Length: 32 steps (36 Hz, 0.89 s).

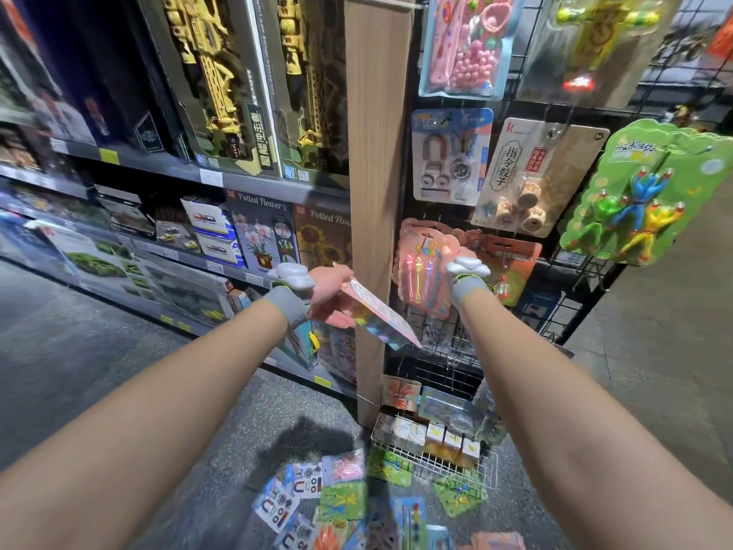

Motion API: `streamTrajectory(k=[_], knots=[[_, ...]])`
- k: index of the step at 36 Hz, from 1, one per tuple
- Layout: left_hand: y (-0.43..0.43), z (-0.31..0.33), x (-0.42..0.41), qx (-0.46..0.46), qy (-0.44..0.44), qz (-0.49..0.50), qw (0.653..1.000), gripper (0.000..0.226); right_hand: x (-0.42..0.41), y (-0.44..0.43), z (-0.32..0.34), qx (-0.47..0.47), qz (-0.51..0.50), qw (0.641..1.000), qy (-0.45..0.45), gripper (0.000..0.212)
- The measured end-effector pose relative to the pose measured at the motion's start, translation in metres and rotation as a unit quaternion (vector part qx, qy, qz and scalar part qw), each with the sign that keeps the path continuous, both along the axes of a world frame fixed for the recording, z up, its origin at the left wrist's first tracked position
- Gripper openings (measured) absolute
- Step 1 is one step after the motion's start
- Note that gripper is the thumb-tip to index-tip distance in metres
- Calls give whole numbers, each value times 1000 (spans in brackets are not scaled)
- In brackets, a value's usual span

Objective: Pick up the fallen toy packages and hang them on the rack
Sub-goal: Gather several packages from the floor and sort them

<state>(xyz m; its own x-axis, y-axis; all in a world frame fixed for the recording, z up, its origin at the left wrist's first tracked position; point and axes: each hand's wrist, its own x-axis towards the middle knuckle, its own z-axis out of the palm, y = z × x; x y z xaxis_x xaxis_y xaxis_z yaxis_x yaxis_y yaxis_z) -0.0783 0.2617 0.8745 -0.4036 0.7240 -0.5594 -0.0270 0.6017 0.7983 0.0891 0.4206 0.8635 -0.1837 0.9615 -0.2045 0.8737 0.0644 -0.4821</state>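
My left hand point(331, 297) grips a flat pink toy package point(380, 317) by its top edge and holds it tilted in front of the wooden post point(377, 152). My right hand point(469, 288) reaches up to the black wire rack point(456, 347), at an orange-pink package of glow sticks point(422, 267) hanging there. A wrist device hides its fingers. Several fallen packages point(337, 498) lie scattered on the floor below, blue magnet sets and green ones among them.
More packages hang higher on the rack: a magnet set point(450, 152), a dice card point(527, 180), green sticky figures point(642, 200). A white wire basket point(432, 464) of small boxes sits at the rack's foot. Shelves of boxed toys point(198, 113) run along the left.
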Motion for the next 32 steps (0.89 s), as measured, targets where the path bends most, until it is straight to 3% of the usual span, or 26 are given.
streamTrajectory(k=[5, 13, 16, 24, 29, 32], knots=[[2, -4, -5, -8, 5, 5, 1000, 35, -2, 4, 2, -7, 18, 999, -36, 34], [-1, -15, -10, -21, 3, -1, 1000, 48, 1, 8, -5, -5, -8, 1000, 19, 35], [-3, -15, -9, -16, -2, 5, 1000, 51, 3, 6, -11, -37, -30, 997, 67, 21], [-6, -6, 15, -1, -10, 11, 1000, 38, 17, -16, -8, -54, -9, 998, 43, 52], [-5, -9, 29, 2, -10, 20, 1000, 34, 17, -34, -16, -87, 39, 979, 181, 46], [-5, -8, 41, -1, -12, 19, 1000, 37, 25, -59, -17, -84, 90, 970, 211, 63]])
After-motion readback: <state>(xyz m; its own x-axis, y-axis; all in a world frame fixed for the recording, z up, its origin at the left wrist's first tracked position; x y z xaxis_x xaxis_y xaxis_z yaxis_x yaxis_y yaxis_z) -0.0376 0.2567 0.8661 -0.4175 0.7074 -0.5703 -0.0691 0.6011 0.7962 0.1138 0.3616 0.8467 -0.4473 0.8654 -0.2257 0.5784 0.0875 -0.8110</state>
